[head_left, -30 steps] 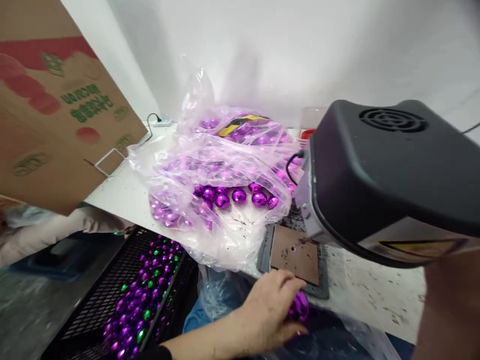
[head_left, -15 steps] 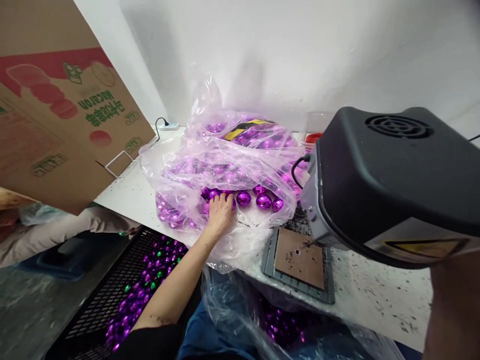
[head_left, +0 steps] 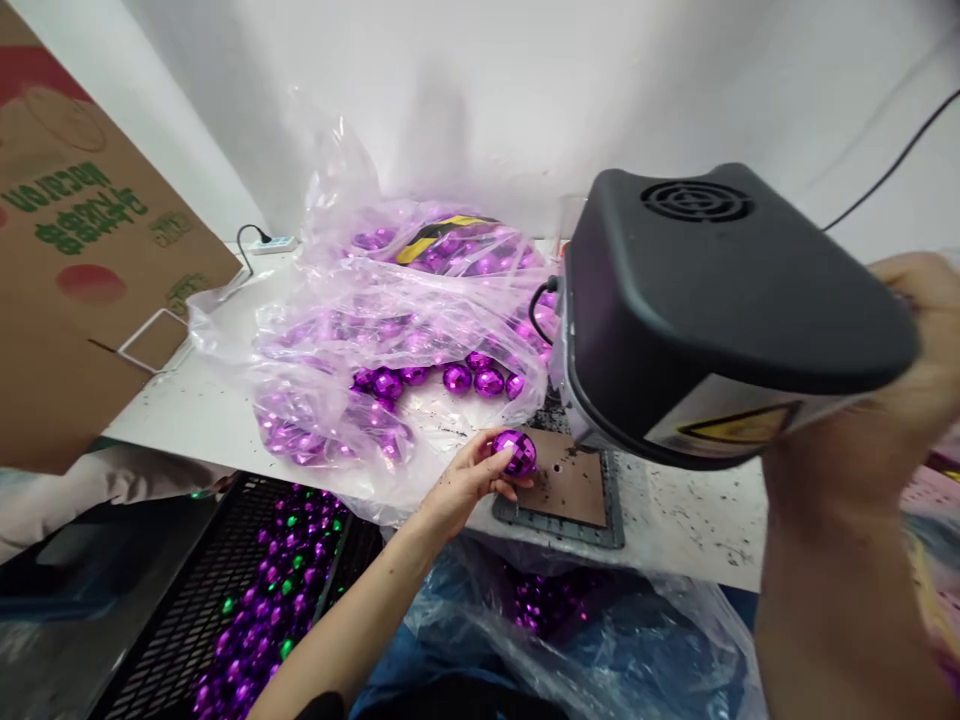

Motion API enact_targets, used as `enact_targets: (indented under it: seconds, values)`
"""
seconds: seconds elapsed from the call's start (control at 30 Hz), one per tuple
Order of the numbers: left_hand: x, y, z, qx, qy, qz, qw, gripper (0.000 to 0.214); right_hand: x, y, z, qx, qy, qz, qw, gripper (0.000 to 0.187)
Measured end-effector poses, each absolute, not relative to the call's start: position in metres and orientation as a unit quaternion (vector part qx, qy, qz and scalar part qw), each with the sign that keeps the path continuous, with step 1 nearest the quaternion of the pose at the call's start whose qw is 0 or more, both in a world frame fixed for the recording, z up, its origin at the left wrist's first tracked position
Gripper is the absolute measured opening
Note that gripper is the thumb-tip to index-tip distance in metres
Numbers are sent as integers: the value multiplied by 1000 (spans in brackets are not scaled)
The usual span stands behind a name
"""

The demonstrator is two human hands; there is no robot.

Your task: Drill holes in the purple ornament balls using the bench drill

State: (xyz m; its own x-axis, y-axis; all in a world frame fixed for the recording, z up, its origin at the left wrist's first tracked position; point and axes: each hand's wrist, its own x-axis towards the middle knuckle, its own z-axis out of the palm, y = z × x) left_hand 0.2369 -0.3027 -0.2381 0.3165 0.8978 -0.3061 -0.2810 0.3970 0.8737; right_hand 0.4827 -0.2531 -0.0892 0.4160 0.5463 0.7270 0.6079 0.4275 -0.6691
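Head view showed the left hand (head_left: 466, 482) pinching a purple ball (head_left: 514, 452) between thumb and fingertips, at the left edge of the brown pad (head_left: 577, 488) on the table (head_left: 697, 520), just below the front of the black machine (head_left: 720, 290). The right hand (head_left: 924, 340) lay against the machine's far end, and whether it gripped could not be told. A bag (head_left: 360, 320) of balls lay behind, and a crate (head_left: 184, 625) sat below.

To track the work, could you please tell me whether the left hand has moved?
Yes: the left hand came from the bag to the brown plate, holding a purple ball.
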Motion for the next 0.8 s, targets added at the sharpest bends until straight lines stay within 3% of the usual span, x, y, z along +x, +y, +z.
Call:
enact_targets:
  seconds: [0.33,0.53,0.67,0.8]
  values:
    - [271,-297,-258,652,503,359,439,38,480,-256,-87,-524,-545,-5,655,35]
    - [292,-300,-260,747,490,348,284,48,480,-255,-90,-527,-550,-5,648,34]
    - [304,-302,-269,739,509,363,251,50,481,-257,-90,-528,-550,-5,647,35]
    - [305,-304,-276,743,482,366,285,46,483,-257,-89,-519,-554,-4,651,37]
